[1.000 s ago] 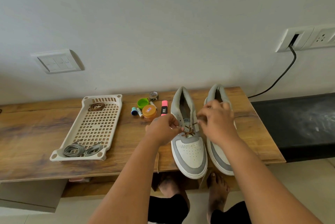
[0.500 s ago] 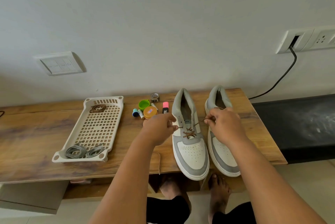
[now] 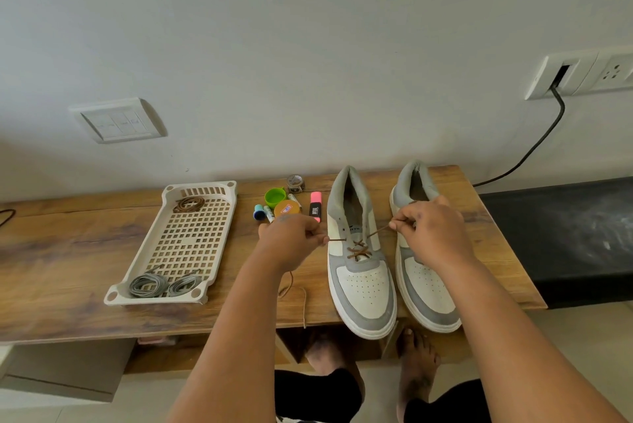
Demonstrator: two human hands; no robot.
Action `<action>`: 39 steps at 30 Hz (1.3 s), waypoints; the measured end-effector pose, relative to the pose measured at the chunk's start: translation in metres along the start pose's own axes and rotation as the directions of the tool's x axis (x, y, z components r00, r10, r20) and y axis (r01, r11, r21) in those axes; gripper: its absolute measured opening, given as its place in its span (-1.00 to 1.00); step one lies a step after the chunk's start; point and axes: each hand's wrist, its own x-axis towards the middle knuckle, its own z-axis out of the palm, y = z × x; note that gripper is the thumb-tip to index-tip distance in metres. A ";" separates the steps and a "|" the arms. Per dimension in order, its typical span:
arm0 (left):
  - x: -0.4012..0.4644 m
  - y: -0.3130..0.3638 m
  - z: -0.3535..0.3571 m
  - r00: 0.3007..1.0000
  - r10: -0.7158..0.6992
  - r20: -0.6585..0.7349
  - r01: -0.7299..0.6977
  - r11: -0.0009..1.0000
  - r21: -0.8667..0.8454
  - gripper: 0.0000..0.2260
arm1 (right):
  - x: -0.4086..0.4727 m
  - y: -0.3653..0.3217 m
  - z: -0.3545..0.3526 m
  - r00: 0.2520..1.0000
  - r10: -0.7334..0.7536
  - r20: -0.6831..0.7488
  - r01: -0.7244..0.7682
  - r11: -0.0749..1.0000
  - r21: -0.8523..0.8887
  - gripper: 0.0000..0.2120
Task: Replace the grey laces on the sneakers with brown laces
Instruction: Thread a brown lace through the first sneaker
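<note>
Head view: a long wooden bench [image 3: 85, 251] carries a perforated tray [image 3: 191, 241], where two grey laces [image 3: 164, 284] lie coiled at the near end and a spare brown coil [image 3: 188, 204] at the far end. Two sneakers [image 3: 359, 268] stand side by side. The left hand [image 3: 291, 241] and right hand [image 3: 431, 231] each pinch one end of the brown lace [image 3: 358, 249], drawn taut across the left shoe's lower eyelets. I'd keep both pulls even before crossing again. Tongue print and pink highlighter [image 3: 315, 206] label are unreadable.

right sneaker [image 3: 426, 289] midfoot hidden, socket [image 3: 616, 71] cropped
</note>
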 end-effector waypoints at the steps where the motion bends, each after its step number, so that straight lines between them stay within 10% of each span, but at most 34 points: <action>1: -0.001 0.001 -0.001 1.000 -0.011 0.010 0.011 1.000 0.014 -0.77 | 0.000 0.000 0.000 1.000 0.005 0.015 -0.005 1.000 -0.004 -0.94; 5: -0.005 0.014 0.005 0.998 0.051 -0.048 -0.044 0.991 0.125 -0.60 | 0.003 -0.008 -0.015 0.991 0.040 0.131 -0.082 0.940 0.331 -0.86; 12: -0.011 0.073 0.029 0.935 0.298 -0.193 -0.350 0.864 -0.363 -0.65 | 0.002 -0.030 -0.033 0.980 0.047 0.194 -0.200 0.168 0.965 -0.80; 15: -0.011 0.072 0.036 0.952 0.298 -0.063 -0.300 0.880 -0.367 -0.87 | 0.006 -0.013 -0.039 0.965 0.049 0.259 -0.222 -0.379 0.899 -0.73; 21: -0.012 0.060 0.029 0.961 0.276 0.020 -0.254 0.908 -0.333 -0.80 | 0.008 0.013 -0.040 0.961 0.098 0.257 -0.131 -0.661 0.739 -0.48; 23: -0.011 0.057 0.029 0.956 0.288 0.048 -0.261 0.918 -0.298 -0.79 | 0.010 0.012 -0.037 0.946 0.179 0.269 -0.131 -0.548 0.826 -0.55; 26: -0.008 0.055 0.033 0.948 0.319 -0.004 -0.313 0.929 -0.196 -0.70 | 0.008 0.002 -0.026 0.915 0.328 0.234 -0.238 -0.031 0.971 -0.79; 31: -0.012 0.064 0.033 0.905 0.282 -0.317 -0.394 0.836 -0.381 -0.59 | 0.002 -0.015 -0.008 0.955 0.264 0.134 -0.288 0.721 0.631 -0.63; 39: -0.013 0.072 0.031 0.936 0.117 -0.333 -0.284 0.809 -0.514 -0.68 | -0.010 -0.036 -0.006 0.977 -0.003 0.214 -0.053 0.965 0.258 -0.61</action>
